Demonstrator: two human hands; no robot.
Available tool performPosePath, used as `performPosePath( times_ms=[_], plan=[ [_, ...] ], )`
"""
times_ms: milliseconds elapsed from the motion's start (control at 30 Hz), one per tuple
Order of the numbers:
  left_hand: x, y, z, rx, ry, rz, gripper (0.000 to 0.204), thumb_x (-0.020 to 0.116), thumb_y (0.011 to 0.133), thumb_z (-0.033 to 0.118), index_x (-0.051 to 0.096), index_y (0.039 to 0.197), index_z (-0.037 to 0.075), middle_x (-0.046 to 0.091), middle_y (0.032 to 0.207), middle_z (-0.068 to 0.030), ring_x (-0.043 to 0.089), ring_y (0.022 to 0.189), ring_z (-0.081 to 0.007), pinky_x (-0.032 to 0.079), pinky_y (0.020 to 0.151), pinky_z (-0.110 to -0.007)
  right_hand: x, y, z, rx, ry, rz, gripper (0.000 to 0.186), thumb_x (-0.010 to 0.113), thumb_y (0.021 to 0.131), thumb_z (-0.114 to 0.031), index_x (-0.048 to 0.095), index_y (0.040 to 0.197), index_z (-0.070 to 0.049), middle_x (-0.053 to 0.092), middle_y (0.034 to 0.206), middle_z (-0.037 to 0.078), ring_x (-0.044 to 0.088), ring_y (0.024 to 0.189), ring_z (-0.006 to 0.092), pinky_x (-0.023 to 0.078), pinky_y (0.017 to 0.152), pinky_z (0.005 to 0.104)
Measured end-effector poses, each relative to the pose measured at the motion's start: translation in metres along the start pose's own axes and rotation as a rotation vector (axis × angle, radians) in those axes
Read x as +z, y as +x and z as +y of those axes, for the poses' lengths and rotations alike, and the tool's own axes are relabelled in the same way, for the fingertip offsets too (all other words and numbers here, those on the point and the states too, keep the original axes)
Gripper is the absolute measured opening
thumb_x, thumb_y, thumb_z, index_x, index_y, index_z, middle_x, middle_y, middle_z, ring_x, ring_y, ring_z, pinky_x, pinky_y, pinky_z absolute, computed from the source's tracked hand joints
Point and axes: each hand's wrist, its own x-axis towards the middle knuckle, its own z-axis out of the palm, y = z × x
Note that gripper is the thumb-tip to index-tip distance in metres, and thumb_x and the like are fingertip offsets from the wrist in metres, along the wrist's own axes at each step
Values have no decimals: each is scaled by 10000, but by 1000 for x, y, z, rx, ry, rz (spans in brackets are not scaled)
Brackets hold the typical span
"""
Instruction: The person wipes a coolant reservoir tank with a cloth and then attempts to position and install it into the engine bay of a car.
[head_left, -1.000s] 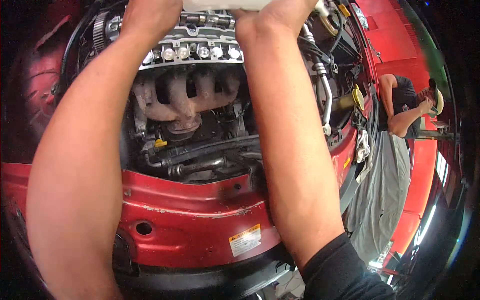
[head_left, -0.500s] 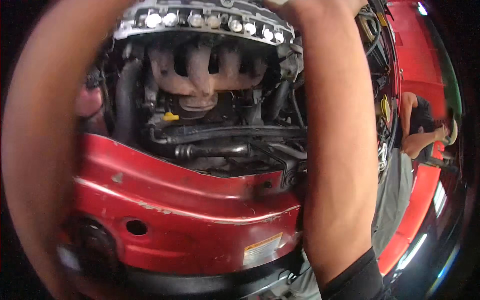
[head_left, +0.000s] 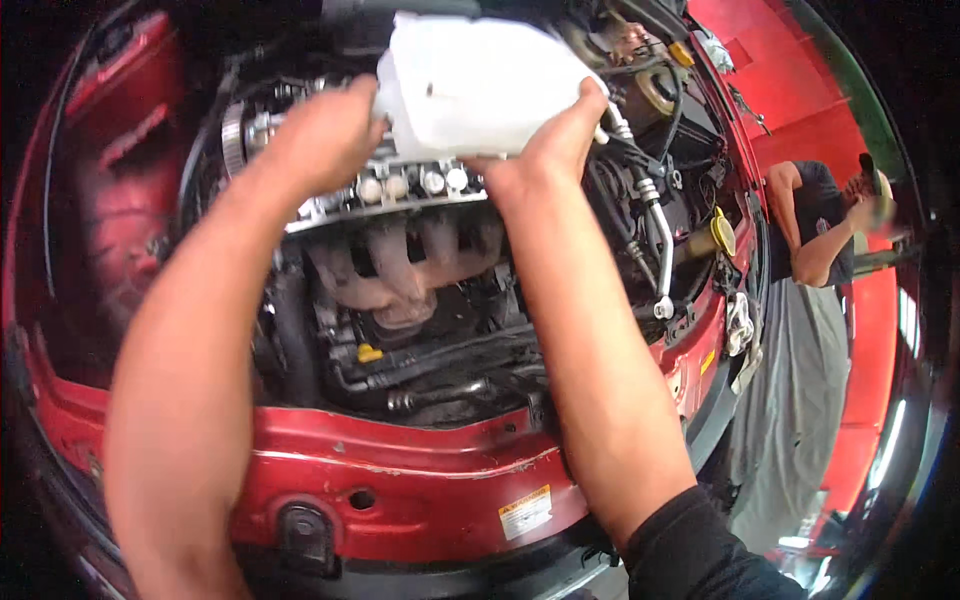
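Observation:
A white, rounded plastic tank (head_left: 485,85) is held up over the open engine (head_left: 395,190). My right hand (head_left: 550,140) grips its lower right side, thumb up along the edge and fingers under the bottom. My left hand (head_left: 335,135) is closed at the tank's left end, its fingers partly hidden and slightly blurred. Below the hands, the bare cylinder head shows a row of shiny round parts. Under that sits the rusty exhaust manifold (head_left: 385,265).
The red front panel (head_left: 420,480) of the car crosses in front of me. A yellow dipstick handle (head_left: 369,353), black hoses and a yellow cap (head_left: 722,235) sit around the engine. At far right, another person (head_left: 815,220) stands beside a grey cover (head_left: 790,400).
The white tank has come into view between my hands. My hands, previously at or beyond the top edge, now show over the engine, and the view takes in more of the engine bay.

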Motion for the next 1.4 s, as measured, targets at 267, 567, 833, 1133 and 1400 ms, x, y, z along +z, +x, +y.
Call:
performPosePath(
  times_ms=[267,567,833,1133,1400],
  plan=[
    [5,-1,17,-93,-48,-99,320,610,950,181,498,1176,-16,675,928,-307,657,905,-487,512,802,-568,-6,0,-8,64,-105,349,1125,626,866,-629,12,1558,11,382,1487,245,530,1280,346,467,1039,495],
    [-3,-9,11,23,-5,-25,245,566,957,188,483,1077,-9,686,846,-278,678,819,-471,524,738,-556,6,-1,-10,-26,-58,262,813,598,918,-590,393,1461,-20,522,1405,168,521,1281,302,409,1074,490],
    [-7,-5,25,-9,-39,-40,284,587,978,212,483,1093,-25,687,897,-269,674,844,-454,530,765,-544,7,3,-31,1,107,193,656,559,897,-514,504,1396,-92,579,1359,104,546,1253,294,399,1075,443],
    [-10,-5,37,-59,-73,-89,260,608,959,202,496,1022,-24,688,925,-266,676,875,-449,532,777,-535,12,0,-45,-44,122,123,582,588,852,-388,552,1320,-45,625,1280,100,587,1201,301,431,1067,429],
    [-2,-7,31,-95,-27,-114,328,602,956,197,486,1155,-37,684,876,-282,667,842,-470,527,777,-555,1,9,-27,-112,98,139,734,717,818,-343,420,1405,-18,560,1258,119,547,1188,267,431,1034,408]
  ],
)
